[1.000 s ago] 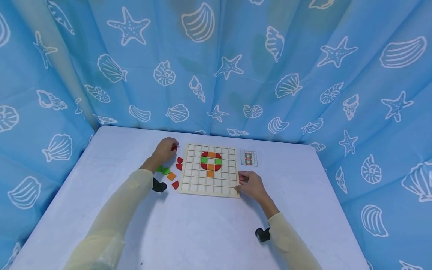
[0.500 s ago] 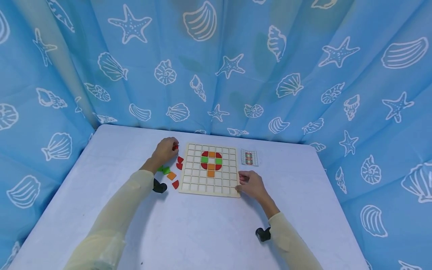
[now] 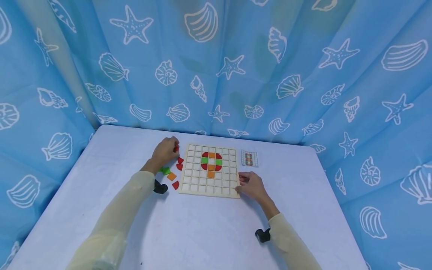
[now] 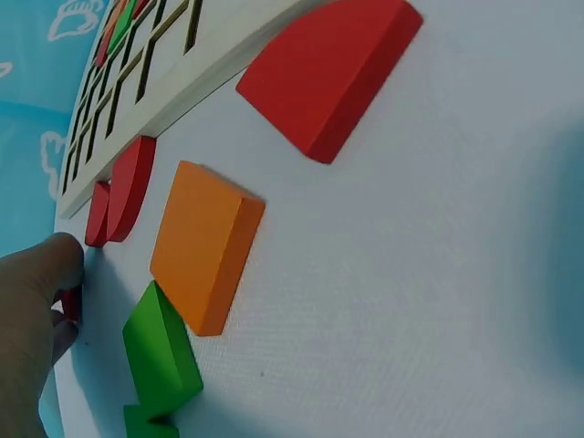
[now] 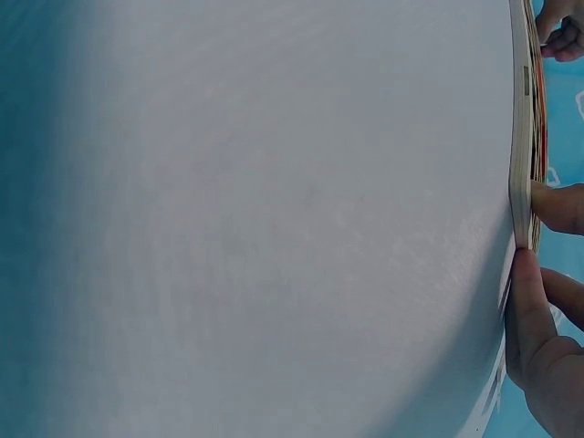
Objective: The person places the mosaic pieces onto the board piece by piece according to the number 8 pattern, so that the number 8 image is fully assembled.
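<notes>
Beyond the loose pieces, at the left of the wooden grid board (image 3: 195,189), my left hand (image 3: 164,150) pinches a red piece (image 3: 176,149) between thumb and fingers. Most of that piece is hidden by the fingers, also in the left wrist view. My right hand (image 3: 251,185) grips the board's near right corner, thumb on top and a finger against the side edge (image 5: 520,137) in the right wrist view. Set in the board's cells are red rounded pieces (image 3: 218,167), green squares (image 3: 218,162) and orange squares (image 3: 210,174), arranged as a ring with a short stem.
Left of the board lie a red quarter-circle (image 4: 330,68), an orange block (image 4: 203,239), green blocks (image 4: 160,351) and two more red pieces (image 4: 130,187). A small pattern card (image 3: 249,158) sits right of the board. A blue shell-print curtain (image 3: 233,93) hangs behind the white table (image 3: 202,232).
The red piece shifts slightly in my left fingers, while that hand stays beside the board. My right hand keeps its hold on the corner.
</notes>
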`<action>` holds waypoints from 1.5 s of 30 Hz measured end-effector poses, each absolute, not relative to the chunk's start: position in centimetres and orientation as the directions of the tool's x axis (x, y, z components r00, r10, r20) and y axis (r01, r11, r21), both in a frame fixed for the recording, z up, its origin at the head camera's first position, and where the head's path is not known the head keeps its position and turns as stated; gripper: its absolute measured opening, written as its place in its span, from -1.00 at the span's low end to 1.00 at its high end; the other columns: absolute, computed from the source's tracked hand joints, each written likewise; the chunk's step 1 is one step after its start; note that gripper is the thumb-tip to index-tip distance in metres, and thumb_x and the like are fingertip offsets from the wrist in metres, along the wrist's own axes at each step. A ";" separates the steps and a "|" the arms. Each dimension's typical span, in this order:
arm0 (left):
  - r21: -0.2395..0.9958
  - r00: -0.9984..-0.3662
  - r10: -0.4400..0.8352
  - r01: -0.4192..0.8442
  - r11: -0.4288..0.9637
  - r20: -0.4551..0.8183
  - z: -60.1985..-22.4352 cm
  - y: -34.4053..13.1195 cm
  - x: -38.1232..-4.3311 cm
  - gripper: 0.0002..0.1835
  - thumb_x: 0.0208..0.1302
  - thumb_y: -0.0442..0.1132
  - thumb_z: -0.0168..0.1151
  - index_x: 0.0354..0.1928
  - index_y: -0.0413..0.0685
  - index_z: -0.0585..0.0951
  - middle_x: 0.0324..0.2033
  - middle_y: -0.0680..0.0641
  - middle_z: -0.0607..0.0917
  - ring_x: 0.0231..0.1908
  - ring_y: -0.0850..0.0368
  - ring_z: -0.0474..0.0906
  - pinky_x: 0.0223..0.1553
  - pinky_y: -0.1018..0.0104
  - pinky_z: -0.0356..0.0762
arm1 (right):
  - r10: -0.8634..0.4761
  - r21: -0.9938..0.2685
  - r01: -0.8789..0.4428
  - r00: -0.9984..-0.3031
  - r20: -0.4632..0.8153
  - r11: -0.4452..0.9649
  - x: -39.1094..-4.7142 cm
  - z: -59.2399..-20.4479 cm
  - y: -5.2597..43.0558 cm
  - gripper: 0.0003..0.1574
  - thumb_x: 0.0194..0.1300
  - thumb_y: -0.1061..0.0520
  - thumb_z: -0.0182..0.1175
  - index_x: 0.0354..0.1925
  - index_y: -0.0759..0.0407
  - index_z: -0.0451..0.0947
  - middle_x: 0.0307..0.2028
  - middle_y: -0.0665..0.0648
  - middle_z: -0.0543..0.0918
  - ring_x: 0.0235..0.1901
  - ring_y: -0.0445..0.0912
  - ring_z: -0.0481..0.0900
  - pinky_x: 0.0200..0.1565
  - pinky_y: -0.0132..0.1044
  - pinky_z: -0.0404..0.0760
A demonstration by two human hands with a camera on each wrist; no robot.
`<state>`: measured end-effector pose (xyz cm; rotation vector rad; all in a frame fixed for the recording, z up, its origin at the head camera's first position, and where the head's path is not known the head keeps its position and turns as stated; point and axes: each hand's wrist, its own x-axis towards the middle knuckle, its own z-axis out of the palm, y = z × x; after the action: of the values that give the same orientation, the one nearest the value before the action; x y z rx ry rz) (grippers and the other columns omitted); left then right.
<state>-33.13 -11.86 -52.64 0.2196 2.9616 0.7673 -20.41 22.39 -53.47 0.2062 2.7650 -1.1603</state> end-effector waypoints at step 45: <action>0.620 -0.887 0.445 0.417 0.665 0.119 -53.2 -5.3 -24.8 -0.43 0.10 -0.24 0.45 0.17 -0.10 0.47 -0.19 0.08 0.61 -0.16 0.21 0.51 -0.05 0.37 0.57 | 0.049 -0.716 0.153 -0.985 -0.163 0.681 -20.3 -53.4 22.5 -0.24 0.01 0.22 0.45 0.22 0.27 0.48 -0.08 0.15 0.54 -0.08 -0.01 0.50 0.00 -0.16 0.55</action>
<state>-24.77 -5.29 -53.25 0.7322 2.8273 1.0351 -20.26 22.49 -53.43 0.1665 2.7591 -1.1936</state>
